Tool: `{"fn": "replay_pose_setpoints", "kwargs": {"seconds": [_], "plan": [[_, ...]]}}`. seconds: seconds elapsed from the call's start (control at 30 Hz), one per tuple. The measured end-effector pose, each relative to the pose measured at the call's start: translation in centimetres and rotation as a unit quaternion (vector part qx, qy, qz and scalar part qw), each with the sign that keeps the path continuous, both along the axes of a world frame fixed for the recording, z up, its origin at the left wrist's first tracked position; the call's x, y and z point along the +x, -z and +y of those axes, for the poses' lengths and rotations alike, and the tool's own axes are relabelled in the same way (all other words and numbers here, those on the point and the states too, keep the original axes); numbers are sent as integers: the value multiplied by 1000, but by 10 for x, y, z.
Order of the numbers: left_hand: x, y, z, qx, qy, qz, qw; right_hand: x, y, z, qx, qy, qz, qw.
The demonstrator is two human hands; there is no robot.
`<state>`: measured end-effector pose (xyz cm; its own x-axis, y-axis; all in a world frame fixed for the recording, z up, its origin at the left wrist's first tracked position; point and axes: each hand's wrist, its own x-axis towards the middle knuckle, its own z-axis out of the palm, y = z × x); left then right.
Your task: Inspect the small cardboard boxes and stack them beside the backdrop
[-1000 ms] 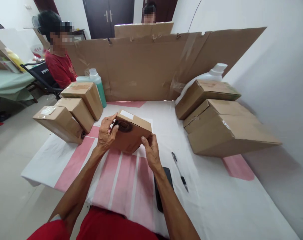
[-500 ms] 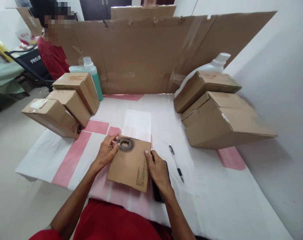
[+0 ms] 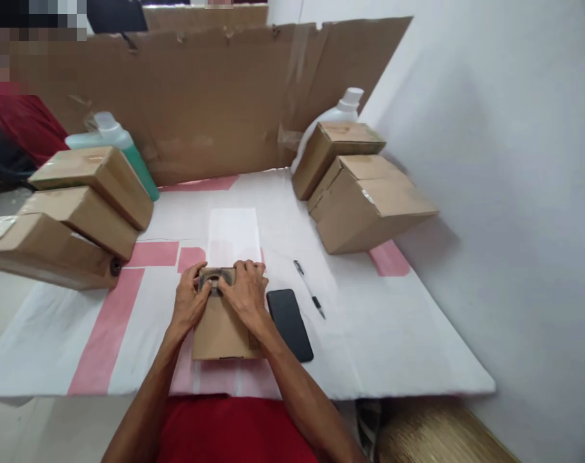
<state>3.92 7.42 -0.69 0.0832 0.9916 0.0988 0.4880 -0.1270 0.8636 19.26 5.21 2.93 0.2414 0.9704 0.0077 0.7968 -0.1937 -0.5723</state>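
A small flat cardboard box (image 3: 221,334) lies on the table in front of me. Near its far edge is a dark ring (image 3: 229,276) around an opening. My left hand (image 3: 191,302) grips the box's upper left corner, its thumb beside the opening. Across the upper right part lies my right hand (image 3: 247,292), fingers bent at the far edge and thumb by the ring. My right wrist and forearm hide part of the box's right side and its printed text. Just beyond the box is a white sheet of paper (image 3: 233,228).
A black phone (image 3: 290,325) and a pen (image 3: 308,288) lie to the right. Cardboard boxes stand left (image 3: 87,218) and right (image 3: 369,206), with a green-liquid bottle (image 3: 133,157) and white bottle (image 3: 341,112) behind. A cardboard panel (image 3: 200,103) spans the back; a person in red sits beyond.
My right hand has moved from the box's right edge up to the ring, uncovering the phone. The box now lies straighter and flatter. The view has swung to the right.
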Motion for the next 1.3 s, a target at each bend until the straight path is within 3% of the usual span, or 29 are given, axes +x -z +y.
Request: {"fn": "replay_pose_setpoints", "kwargs": {"seconds": [0.23, 0.4, 0.47, 0.57, 0.7, 0.77, 0.83, 0.93, 1.0, 1.07, 1.17, 1.3], "plan": [[28, 0, -14, -12, -24, -10, 1000, 30, 11, -11, 55, 7, 33, 998], [40, -1, -17, -34, -27, -29, 999, 93, 14, -38, 104, 60, 40, 992], [40, -1, -16, -43, -26, -35, 998, 124, 18, -54, 56, 106, 9, 993], [35, 0, -18, -59, -16, -43, 997, 162, 31, -76, -74, 141, -25, 987], [20, 1, -25, -105, 79, -56, 990, 182, 43, -86, -131, 129, 32, 982], [14, 1, -30, -123, 126, -59, 983, 180, 38, -83, -98, 133, 63, 984], [10, 2, -34, -129, 141, -58, 980, 169, 27, -76, -17, 167, 174, 970], [10, 7, -35, -125, 140, -59, 981, 135, 6, -60, 88, 158, 413, 893], [11, 10, -35, -120, 135, -59, 982, 103, -3, -47, 83, 89, 493, 862], [12, 13, -34, -116, 131, -61, 983, 71, -6, -37, 64, 29, 509, 858], [12, 16, -34, -109, 127, -66, 984, 36, -2, -25, 61, -2, 486, 872], [12, 20, -34, -103, 120, -66, 985, 22, 4, -20, 59, -7, 455, 888]]}}
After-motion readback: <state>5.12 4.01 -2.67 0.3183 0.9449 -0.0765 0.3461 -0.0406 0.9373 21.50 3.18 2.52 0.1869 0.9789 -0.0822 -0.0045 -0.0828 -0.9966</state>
